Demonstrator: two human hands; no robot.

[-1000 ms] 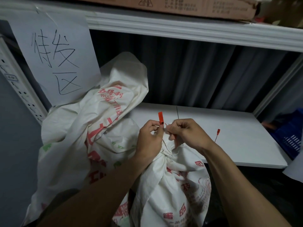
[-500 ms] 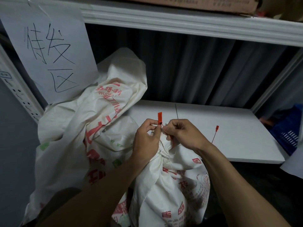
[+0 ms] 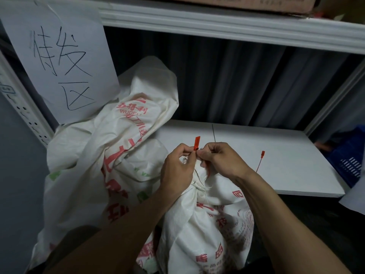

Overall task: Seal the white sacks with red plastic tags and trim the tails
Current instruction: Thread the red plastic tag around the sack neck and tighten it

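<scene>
A white sack [image 3: 209, 224] with red print stands in front of me, its neck gathered and bound with string. My left hand [image 3: 177, 169] pinches the flat head of a red plastic tag [image 3: 197, 142], which sticks up above my fingers. My right hand [image 3: 221, 161] pinches the tag's thin strap right beside the head, above the sack's neck. A second white sack [image 3: 110, 147] slumps behind and to the left. A spare red tag [image 3: 261, 161] lies on the white shelf board [image 3: 296, 155] to the right of my right hand.
A sheet of paper with handwritten characters [image 3: 59, 64] hangs on the perforated rack upright at the left. A shelf beam [image 3: 237, 26] runs overhead with a cardboard box on it. Dark curtain hangs behind. A blue crate [image 3: 349, 157] sits at the far right.
Both hands stay together at the sack's neck, with the tag's head held at nearly the same spot. The view has dropped slightly.
</scene>
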